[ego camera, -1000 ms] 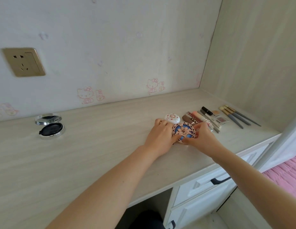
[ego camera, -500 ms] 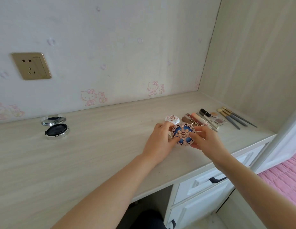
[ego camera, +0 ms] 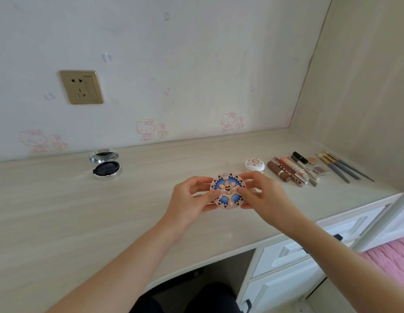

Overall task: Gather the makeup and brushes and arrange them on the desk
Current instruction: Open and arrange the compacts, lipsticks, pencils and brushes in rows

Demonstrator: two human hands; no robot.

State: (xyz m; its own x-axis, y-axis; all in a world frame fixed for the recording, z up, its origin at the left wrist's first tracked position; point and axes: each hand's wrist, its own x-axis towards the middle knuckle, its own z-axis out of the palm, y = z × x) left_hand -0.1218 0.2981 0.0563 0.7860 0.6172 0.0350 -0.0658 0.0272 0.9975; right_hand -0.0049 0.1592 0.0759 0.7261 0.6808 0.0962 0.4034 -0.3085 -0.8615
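Both hands are over the surface (ego camera: 61,211) with the round blue-and-rose compact (ego camera: 228,191) held between them. The left hand (ego camera: 192,204) pinches its left rim, thumb on the patterned face, and the right hand (ego camera: 264,197) grips the right rim. At about one o'clock from it sits a small white round case (ego camera: 254,164), then a row of tubes and pencils (ego camera: 279,171), then three brushes (ego camera: 334,169) side by side. Out at ten o'clock lies an open black cushion compact (ego camera: 106,169).
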